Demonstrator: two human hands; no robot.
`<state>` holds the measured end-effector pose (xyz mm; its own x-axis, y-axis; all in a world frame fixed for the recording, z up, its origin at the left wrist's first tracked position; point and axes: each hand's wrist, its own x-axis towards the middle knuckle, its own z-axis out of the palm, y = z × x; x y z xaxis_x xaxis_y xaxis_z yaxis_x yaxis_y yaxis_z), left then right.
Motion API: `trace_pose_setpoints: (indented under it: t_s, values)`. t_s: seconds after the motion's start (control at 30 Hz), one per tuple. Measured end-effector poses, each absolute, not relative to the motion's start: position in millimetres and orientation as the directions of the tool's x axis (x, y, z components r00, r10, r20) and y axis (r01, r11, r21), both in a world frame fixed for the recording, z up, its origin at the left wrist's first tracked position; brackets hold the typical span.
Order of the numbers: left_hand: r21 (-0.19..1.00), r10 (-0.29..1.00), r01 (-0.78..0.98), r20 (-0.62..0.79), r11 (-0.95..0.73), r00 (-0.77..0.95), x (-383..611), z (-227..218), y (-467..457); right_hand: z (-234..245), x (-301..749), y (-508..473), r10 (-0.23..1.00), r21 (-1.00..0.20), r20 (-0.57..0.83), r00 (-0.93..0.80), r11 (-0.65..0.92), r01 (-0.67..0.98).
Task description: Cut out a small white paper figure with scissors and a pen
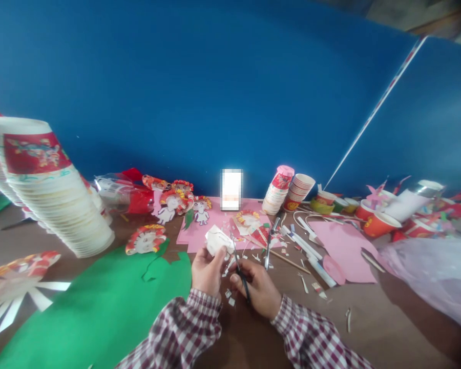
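Between thumb and fingers, my left hand (pixel 208 270) pinches a white piece of paper (pixel 217 240) with dark lines on it. The fingers of my right hand (pixel 259 287) are wrapped round the dark handles of a pair of scissors (pixel 238 266). Its blades point up beside the paper's right edge; whether they touch it I cannot tell. Small paper scraps (pixel 229 296) lie on the table just below the hands. Behind the paper are pink sheets (pixel 211 207) with a cut cup piece (pixel 249 219) on them.
A tall stack of paper cups (pixel 57 205) leans at left, near a green sheet (pixel 100 302). Cut-out figures (pixel 202 210) lie behind. Two cup stacks (pixel 278 189) stand by the blue wall (pixel 223 92). Markers (pixel 307 251), a pink sheet (pixel 341 248) and a plastic bag (pixel 438 277) are at right.
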<state>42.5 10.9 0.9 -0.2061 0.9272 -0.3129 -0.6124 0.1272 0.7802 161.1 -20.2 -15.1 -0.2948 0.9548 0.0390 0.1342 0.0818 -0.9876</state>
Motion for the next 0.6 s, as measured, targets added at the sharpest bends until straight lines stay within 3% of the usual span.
trace_pose_setpoints:
  t_s: [0.6]
  values:
    - [0.720, 0.929, -0.686, -0.317, 0.103, -0.193, 46.5, 2.3, 8.6, -13.7, 160.3, -19.0, 0.956, -0.986, 0.080, -0.281, 0.118, 0.118]
